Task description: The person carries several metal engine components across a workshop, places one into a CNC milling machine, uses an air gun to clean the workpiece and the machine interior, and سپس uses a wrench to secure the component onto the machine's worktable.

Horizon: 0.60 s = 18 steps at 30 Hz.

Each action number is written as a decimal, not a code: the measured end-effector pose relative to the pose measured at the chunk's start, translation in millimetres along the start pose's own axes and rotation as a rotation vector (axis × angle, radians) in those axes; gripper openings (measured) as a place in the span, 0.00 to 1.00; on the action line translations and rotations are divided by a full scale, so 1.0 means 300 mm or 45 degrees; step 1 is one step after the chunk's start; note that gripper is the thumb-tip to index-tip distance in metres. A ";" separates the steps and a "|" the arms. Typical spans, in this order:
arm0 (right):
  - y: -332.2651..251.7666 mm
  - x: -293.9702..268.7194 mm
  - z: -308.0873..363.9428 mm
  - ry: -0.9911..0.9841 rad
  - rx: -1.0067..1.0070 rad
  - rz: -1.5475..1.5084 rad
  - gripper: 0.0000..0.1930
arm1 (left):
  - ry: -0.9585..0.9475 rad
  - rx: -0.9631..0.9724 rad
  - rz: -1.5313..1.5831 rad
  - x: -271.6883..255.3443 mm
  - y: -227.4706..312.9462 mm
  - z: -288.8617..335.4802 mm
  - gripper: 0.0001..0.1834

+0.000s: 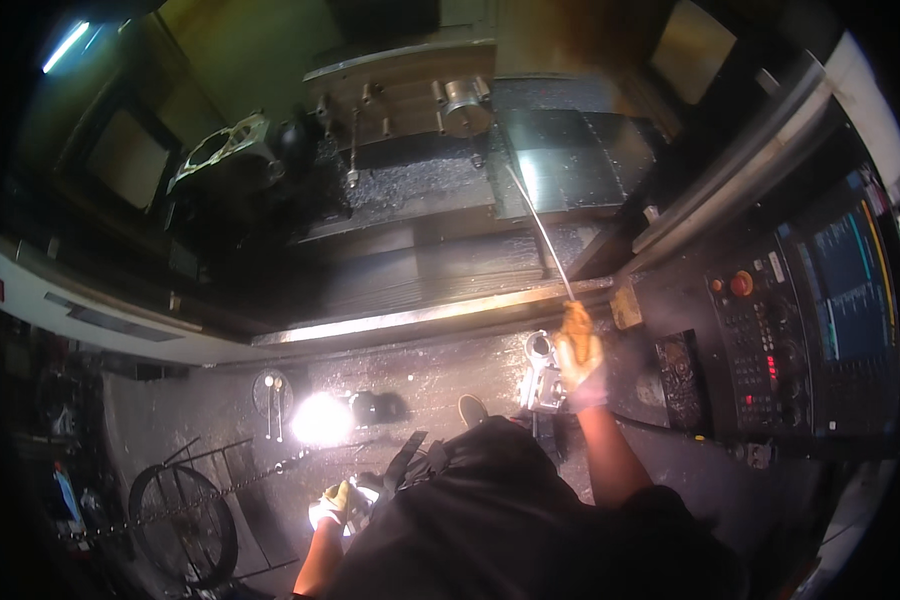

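Note:
My right hand [582,365], in a work glove with an orange-brown front part, is closed around the near end of a long thin metal rod [543,233]. The rod slants up and left over the machine's front sill into its work area. Just left of that hand is a shiny metal part [540,372] with a round opening. At the lower left my left hand [330,507], in a pale yellowish glove, is curled beside my body. A bright, pale object [361,505] lies against its fingers; glare hides its kind.
Inside the machine, a fixture plate [405,100] carries pins and a round metal piece [465,105], with metal chips below. A cast housing [220,150] stands left. The control panel [760,340] is at right; a wheel [182,525] and chain [240,487] are lower left.

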State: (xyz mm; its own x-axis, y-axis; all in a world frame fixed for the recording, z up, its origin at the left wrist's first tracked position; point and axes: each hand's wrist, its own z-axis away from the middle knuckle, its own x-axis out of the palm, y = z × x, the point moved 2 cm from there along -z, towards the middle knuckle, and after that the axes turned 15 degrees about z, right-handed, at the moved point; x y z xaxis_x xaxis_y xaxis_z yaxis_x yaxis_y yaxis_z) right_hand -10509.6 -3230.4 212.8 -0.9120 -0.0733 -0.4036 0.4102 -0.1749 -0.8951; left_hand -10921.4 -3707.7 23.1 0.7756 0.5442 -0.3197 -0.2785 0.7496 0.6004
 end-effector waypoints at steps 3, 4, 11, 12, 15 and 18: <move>0.018 -0.131 -0.029 -0.031 0.230 -0.215 0.09 | -0.044 -0.016 0.183 0.066 0.200 0.076 0.26; 0.009 -0.170 -0.038 -0.237 0.219 -0.300 0.09 | -0.033 -0.004 0.162 0.065 0.226 0.081 0.25; -0.034 -0.179 -0.142 -0.288 -0.192 -0.517 0.28 | 0.012 0.148 -0.058 0.008 0.166 -0.087 0.23; -0.087 -0.191 -0.175 -0.252 -0.128 -0.370 0.30 | 0.009 0.112 0.024 0.009 0.110 -0.114 0.23; -0.151 -0.172 -0.362 -0.055 -0.167 -0.486 0.25 | -0.086 -0.001 0.195 0.028 0.047 -0.098 0.25; -0.076 -0.214 -0.582 -0.061 -0.383 -0.728 0.17 | -0.027 -0.175 0.247 0.049 0.067 -0.002 0.24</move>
State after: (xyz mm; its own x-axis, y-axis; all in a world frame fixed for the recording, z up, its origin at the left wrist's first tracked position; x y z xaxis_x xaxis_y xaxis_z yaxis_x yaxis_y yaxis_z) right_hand -10459.5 -3050.2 226.1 -0.9833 -0.0952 0.1549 -0.1629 0.0827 -0.9832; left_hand -10915.9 -3684.4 30.0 0.7113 0.6762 -0.1920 -0.4970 0.6769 0.5429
